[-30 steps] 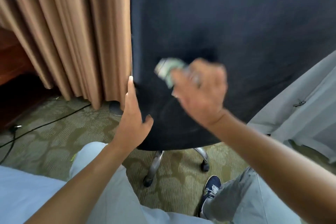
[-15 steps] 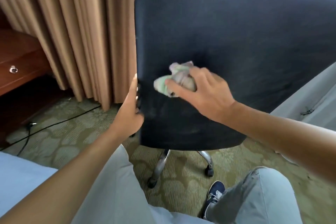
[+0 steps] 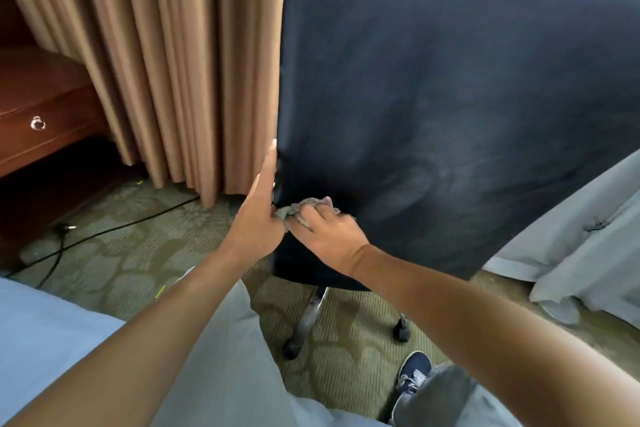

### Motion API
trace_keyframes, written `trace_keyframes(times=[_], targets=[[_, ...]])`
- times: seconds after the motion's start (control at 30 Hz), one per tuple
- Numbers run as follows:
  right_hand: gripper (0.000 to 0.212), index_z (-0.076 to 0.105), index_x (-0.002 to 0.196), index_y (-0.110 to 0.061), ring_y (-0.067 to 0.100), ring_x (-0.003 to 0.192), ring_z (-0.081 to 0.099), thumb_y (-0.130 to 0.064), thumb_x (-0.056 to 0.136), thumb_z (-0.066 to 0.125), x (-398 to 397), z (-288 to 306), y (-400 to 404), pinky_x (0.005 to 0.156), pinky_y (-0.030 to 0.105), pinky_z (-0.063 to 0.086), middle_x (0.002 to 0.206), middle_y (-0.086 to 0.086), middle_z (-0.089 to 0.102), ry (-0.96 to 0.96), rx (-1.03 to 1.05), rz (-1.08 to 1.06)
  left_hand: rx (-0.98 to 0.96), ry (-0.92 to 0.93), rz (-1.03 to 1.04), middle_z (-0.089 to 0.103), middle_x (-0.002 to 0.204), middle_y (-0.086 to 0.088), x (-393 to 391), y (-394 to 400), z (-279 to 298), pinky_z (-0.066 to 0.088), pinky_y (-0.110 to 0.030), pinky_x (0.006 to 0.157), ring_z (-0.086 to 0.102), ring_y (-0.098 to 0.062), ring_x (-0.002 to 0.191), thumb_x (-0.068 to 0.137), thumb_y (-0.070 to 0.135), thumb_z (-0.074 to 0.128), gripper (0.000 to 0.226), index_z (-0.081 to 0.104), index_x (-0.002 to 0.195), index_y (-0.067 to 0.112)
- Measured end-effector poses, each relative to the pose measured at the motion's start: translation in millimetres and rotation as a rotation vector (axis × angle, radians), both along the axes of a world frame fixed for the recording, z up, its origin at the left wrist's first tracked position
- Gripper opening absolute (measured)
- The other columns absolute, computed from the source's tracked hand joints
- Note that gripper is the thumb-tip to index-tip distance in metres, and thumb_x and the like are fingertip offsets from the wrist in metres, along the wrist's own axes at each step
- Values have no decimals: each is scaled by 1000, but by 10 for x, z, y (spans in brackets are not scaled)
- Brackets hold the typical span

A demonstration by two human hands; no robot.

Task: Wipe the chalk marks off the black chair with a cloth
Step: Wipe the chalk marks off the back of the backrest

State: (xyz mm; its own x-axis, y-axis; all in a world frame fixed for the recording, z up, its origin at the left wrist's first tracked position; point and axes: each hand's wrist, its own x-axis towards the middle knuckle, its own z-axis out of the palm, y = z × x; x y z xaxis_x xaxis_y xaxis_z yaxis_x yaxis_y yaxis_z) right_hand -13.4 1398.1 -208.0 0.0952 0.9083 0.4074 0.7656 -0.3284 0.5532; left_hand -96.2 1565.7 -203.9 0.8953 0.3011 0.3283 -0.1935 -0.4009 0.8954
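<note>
Black chair (image 3: 450, 97): backrest seen from behind, filling the centre and right of the scene; chrome base and castors (image 3: 401, 324) below, standing on green patterned carpet (image 3: 114, 263). Faint pale smears, roughly oval, on the lower middle of the back.

Cloth (image 3: 298, 210): small, greyish, crumpled; pressed against the lower left edge of the backrest, mostly hidden under the fingers.

Right hand (image 3: 325, 232): fingers curled and closed over the cloth, palm down on the chair.

Left hand (image 3: 261, 211): fingers straight and held together, flat along the chair's left edge, touching the right hand and the cloth.

Tan curtain (image 3: 166, 55): far left, behind the chair.

Wooden drawer unit (image 3: 41, 114): far left, ring pull.

Black cable (image 3: 104, 232): across the carpet, left.

Navy shoe (image 3: 414, 374): near, below the chair.
</note>
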Motion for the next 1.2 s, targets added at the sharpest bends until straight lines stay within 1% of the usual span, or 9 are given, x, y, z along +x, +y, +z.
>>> trace_keyframes(times=[0.2,0.3,0.4,0.5,0.63,0.73,0.97,1.07,1.2], targets=[[25,72,116,-27,15,94,70,-43,97,66,-162,1355,-76,76,35,59,113,-3,71,-244,530,-52,24,8,-41,33,164,3,-18,81,1,50,-35,97,52,-30,136,80,-30,51,126,1,162,53],[14,81,101,-21,21,79,68,-25,95,69,-166,1978,-36,52,29,50,95,12,69,-337,866,-20,14,12,-61,33,164,-2,-8,49,15,44,-62,109,41,-40,144,82,-30,46,123,3,162,53],[16,75,101,-25,22,81,62,-27,98,60,-117,1454,123,64,41,58,94,-1,64,-173,657,-142,-34,27,-77,47,154,0,-31,54,-6,50,-55,96,55,-23,129,81,-28,41,117,14,162,52],[28,72,110,-25,33,88,63,-15,98,49,-42,235,103,44,38,53,106,7,56,-51,262,-151,-75,46,-70,63,131,5,-86,64,44,49,-42,99,59,-14,120,83,-23,44,113,18,158,58],[33,73,104,-17,35,83,62,-16,73,82,-43,-724,-14,38,37,51,115,10,44,154,-38,-120,-22,112,-97,42,156,22,-195,94,178,36,-26,120,40,6,144,75,-29,32,121,11,161,53],[32,72,106,-20,31,82,64,-21,75,81,-66,-622,-25,42,35,52,113,8,45,217,-69,-115,12,150,-88,38,160,17,-224,88,219,35,-7,108,41,20,133,75,-30,34,126,6,159,59],[14,57,89,-39,0,63,54,-50,93,65,-268,1449,-131,55,29,49,79,-17,56,52,571,-110,64,94,3,50,151,15,-213,-6,258,48,-47,112,52,-6,135,89,-17,56,116,6,156,64],[11,80,96,-27,19,72,63,-35,90,75,-340,2502,-151,48,28,38,100,-6,40,-180,891,96,66,-21,8,51,150,10,-146,-95,573,48,-56,110,53,-17,136,88,-19,54,111,11,159,54],[13,82,102,-25,22,77,67,-20,95,73,-178,2172,59,52,32,53,101,1,59,-259,888,143,17,-195,9,46,155,10,-28,-121,1232,44,-58,114,53,-18,137,87,-22,52,110,7,163,44]])
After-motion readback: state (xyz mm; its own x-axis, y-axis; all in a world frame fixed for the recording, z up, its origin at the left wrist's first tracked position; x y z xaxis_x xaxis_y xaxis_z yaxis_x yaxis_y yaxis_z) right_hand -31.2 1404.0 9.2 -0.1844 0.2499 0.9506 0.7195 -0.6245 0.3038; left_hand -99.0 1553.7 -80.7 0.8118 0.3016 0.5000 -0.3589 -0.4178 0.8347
